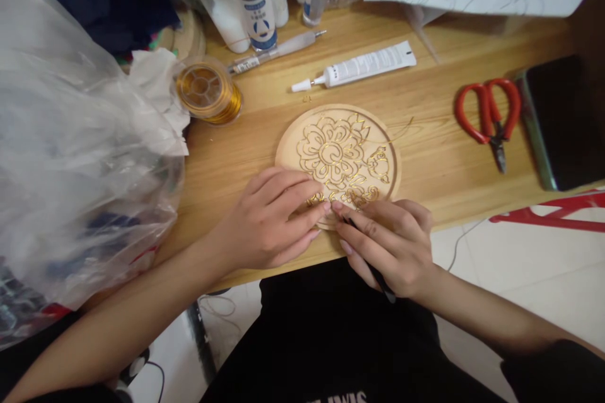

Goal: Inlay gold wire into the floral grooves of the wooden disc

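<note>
A round wooden disc [338, 151] lies on the wooden table [439, 157] near its front edge, with a flower pattern of gold wire on it. My left hand [271, 220] rests on the disc's near-left rim, fingers stretched flat and pressed on the wire. My right hand [390, 245] is closed round a thin black tool [378, 277], its tip at the disc's near edge beside my left fingertips. A loose strand of gold wire [401, 132] trails off the disc to the right.
A spool of gold wire [208, 93] sits left of the disc, a white glue tube [359, 67] and a pen behind it. Red scissors [489, 116] and a dark phone [562, 119] lie right. Bottles stand at the back; a big plastic bag [70, 157] fills the left.
</note>
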The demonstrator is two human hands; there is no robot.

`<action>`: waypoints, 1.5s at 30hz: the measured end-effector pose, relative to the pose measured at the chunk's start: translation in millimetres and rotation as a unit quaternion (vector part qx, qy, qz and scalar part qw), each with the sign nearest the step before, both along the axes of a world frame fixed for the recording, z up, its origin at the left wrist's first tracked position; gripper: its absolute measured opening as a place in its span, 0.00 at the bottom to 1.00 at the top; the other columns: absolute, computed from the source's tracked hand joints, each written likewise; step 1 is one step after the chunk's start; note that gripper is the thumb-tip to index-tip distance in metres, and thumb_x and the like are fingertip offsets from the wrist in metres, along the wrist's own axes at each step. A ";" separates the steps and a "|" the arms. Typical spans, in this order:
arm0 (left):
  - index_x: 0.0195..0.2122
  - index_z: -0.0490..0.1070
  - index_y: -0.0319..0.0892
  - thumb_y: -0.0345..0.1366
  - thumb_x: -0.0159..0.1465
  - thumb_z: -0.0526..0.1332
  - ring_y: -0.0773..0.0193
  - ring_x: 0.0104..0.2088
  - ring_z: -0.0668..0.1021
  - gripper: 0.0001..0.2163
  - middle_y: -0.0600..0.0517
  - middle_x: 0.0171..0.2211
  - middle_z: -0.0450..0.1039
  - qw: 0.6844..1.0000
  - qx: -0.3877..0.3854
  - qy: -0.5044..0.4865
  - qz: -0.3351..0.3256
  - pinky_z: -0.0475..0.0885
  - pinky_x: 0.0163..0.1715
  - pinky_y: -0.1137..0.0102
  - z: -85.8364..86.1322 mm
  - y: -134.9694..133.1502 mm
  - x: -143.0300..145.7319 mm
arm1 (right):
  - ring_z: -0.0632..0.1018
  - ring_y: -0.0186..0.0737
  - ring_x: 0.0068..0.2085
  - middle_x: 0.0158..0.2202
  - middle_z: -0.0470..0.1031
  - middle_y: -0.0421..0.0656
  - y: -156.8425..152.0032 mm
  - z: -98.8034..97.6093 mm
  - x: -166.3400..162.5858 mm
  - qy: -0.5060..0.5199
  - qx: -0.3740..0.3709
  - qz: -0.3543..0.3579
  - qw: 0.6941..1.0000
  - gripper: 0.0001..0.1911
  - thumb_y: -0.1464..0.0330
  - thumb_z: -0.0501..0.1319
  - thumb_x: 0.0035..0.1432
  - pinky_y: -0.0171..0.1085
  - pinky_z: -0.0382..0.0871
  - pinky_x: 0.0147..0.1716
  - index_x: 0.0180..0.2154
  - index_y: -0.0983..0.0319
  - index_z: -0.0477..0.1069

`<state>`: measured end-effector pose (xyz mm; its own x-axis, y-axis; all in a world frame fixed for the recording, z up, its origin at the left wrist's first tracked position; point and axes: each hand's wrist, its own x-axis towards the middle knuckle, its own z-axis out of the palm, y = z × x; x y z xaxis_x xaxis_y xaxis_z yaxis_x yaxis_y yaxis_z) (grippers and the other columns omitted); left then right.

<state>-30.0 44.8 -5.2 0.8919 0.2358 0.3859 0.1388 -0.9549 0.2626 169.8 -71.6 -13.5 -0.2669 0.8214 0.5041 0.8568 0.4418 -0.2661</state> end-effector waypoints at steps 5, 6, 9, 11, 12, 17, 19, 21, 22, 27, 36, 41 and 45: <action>0.44 0.74 0.37 0.34 0.63 0.60 0.51 0.49 0.71 0.11 0.42 0.47 0.71 1.000 -0.013 0.005 0.002 0.71 0.47 0.53 -1.0 1.7 0.7 | 0.77 0.44 0.39 0.43 0.82 0.43 0.5 0.0 -0.2 0.001 0.000 0.003 1.000 0.06 0.72 0.63 0.55 0.44 0.65 0.40 0.37 0.62 0.74; 0.44 0.74 0.38 0.33 0.63 0.60 0.51 0.49 0.71 0.10 0.42 0.47 0.71 1.000 -0.017 0.004 0.002 0.71 0.47 0.53 -1.3 2.1 0.8 | 0.77 0.44 0.39 0.42 0.82 0.44 0.8 0.2 0.0 0.002 0.000 0.004 1.000 0.06 0.72 0.63 0.55 0.44 0.65 0.40 0.37 0.62 0.74; 0.44 0.74 0.39 0.33 0.62 0.60 0.51 0.49 0.71 0.10 0.42 0.47 0.71 1.000 -0.021 0.001 0.006 0.71 0.47 0.53 -2.3 2.6 0.8 | 0.77 0.45 0.40 0.42 0.82 0.45 1.8 1.4 1.1 0.003 -0.001 0.012 1.000 0.06 0.72 0.64 0.54 0.44 0.65 0.40 0.37 0.63 0.75; 0.45 0.74 0.38 0.33 0.62 0.61 0.50 0.49 0.71 0.11 0.41 0.47 0.72 1.000 -0.020 -0.005 0.006 0.71 0.47 0.52 -2.5 2.8 0.8 | 0.77 0.45 0.39 0.41 0.82 0.45 2.2 2.3 1.8 0.006 -0.003 0.017 1.000 0.07 0.72 0.64 0.54 0.44 0.65 0.40 0.37 0.64 0.75; 0.44 0.74 0.38 0.33 0.61 0.61 0.50 0.48 0.72 0.11 0.41 0.47 0.72 1.000 -0.019 -0.007 0.004 0.72 0.47 0.52 -2.5 2.9 0.8 | 0.77 0.45 0.39 0.41 0.82 0.45 2.4 2.6 2.1 0.008 -0.004 0.018 1.000 0.07 0.72 0.64 0.54 0.44 0.65 0.39 0.37 0.64 0.75; 0.44 0.74 0.39 0.33 0.61 0.61 0.50 0.48 0.72 0.10 0.41 0.47 0.73 1.000 -0.014 -0.007 0.010 0.72 0.46 0.52 -2.0 3.2 1.1 | 0.77 0.44 0.41 0.43 0.81 0.43 2.0 4.1 2.1 0.029 -0.034 0.009 0.999 0.08 0.72 0.63 0.55 0.45 0.67 0.42 0.39 0.61 0.75; 0.44 0.74 0.40 0.33 0.62 0.61 0.51 0.49 0.72 0.10 0.42 0.47 0.72 1.000 -0.012 -0.005 0.015 0.72 0.47 0.53 -2.1 3.0 1.1 | 0.76 0.45 0.42 0.44 0.81 0.44 2.1 5.4 2.2 0.042 -0.058 0.007 0.997 0.10 0.73 0.63 0.55 0.46 0.67 0.44 0.41 0.61 0.75; 0.45 0.74 0.39 0.34 0.62 0.61 0.51 0.49 0.72 0.10 0.42 0.47 0.72 1.000 -0.008 -0.005 0.016 0.72 0.48 0.53 -2.4 2.7 1.1 | 0.76 0.46 0.44 0.44 0.81 0.44 2.5 7.2 2.7 0.063 -0.080 0.007 0.995 0.11 0.74 0.63 0.55 0.47 0.67 0.45 0.42 0.62 0.74; 0.45 0.74 0.39 0.34 0.62 0.61 0.51 0.49 0.72 0.10 0.42 0.47 0.72 1.000 -0.007 -0.006 0.016 0.72 0.48 0.53 -2.6 2.5 1.1 | 0.76 0.46 0.44 0.44 0.81 0.44 2.8 8.3 3.0 0.079 -0.089 0.007 0.993 0.12 0.74 0.63 0.55 0.48 0.68 0.46 0.43 0.61 0.73; 0.44 0.74 0.40 0.34 0.62 0.62 0.52 0.48 0.73 0.10 0.43 0.47 0.73 1.000 0.000 -0.010 0.014 0.72 0.48 0.54 -3.8 2.0 1.2 | 0.75 0.46 0.47 0.44 0.80 0.45 4.2 15.0 7.5 0.153 -0.106 -0.030 0.982 0.15 0.78 0.61 0.56 0.46 0.71 0.44 0.45 0.60 0.71; 0.45 0.73 0.41 0.35 0.62 0.61 0.53 0.49 0.73 0.10 0.45 0.47 0.73 1.000 0.019 0.003 0.020 0.72 0.49 0.56 -3.2 0.8 -0.1 | 0.78 0.42 0.39 0.39 0.77 0.45 5.6 25.1 14.1 0.171 -0.128 -0.056 0.975 0.19 0.76 0.60 0.59 0.42 0.73 0.38 0.52 0.57 0.70; 0.45 0.73 0.41 0.35 0.64 0.60 0.54 0.49 0.73 0.10 0.45 0.47 0.73 0.999 0.024 0.005 0.021 0.71 0.49 0.57 -2.7 0.5 0.1 | 0.81 0.40 0.39 0.43 0.79 0.44 5.6 31.5 12.2 0.255 -0.197 -0.077 0.944 0.21 0.75 0.66 0.54 0.39 0.77 0.41 0.51 0.57 0.70; 0.44 0.73 0.41 0.35 0.63 0.60 0.54 0.48 0.73 0.09 0.46 0.47 0.73 0.999 0.035 0.003 0.026 0.71 0.49 0.58 -2.5 0.2 0.4 | 0.80 0.38 0.36 0.35 0.80 0.41 13.5 35.2 10.5 0.236 -0.212 -0.046 0.947 0.13 0.74 0.66 0.55 0.37 0.76 0.36 0.43 0.57 0.75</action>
